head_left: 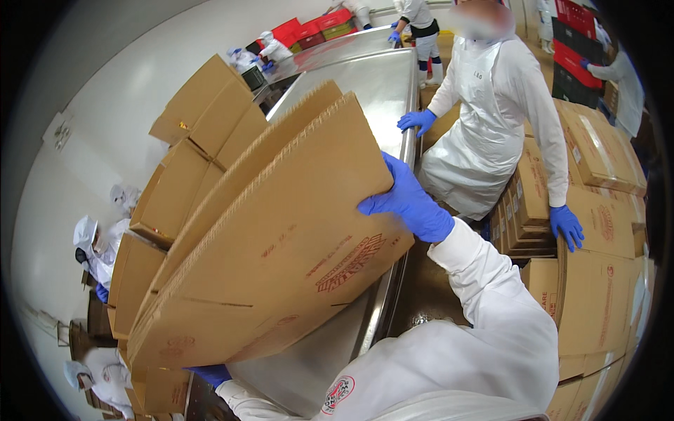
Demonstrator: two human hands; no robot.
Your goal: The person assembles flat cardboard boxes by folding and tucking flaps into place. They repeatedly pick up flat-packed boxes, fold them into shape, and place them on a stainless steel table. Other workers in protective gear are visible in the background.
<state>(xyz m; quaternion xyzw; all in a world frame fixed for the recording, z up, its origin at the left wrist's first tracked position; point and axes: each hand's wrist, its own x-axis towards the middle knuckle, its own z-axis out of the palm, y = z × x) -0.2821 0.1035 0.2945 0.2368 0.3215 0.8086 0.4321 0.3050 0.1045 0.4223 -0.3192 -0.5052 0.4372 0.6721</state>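
Observation:
A large brown cardboard box [281, 238], mostly flattened, is tilted up in front of me, its panels spread a little apart along the corrugated upper edge. My right hand [411, 200], in a blue glove, grips its right edge, thumb on the near face and fingers behind. At its lower left edge, my left hand [210, 375] holds it from below, with most of the fingers hidden by the cardboard. Beneath the box is a shiny metal table [309, 375]. Several open boxes [168, 189] stand in a row just beyond it on the left.
A co-worker in a white apron [470, 147] stands at the right, one gloved hand on the table edge, the other on stacked cartons [597, 295]. Further workers are along the left and far end. Red crates [309, 31] stand at the back; more crates [576, 49] rise at far right.

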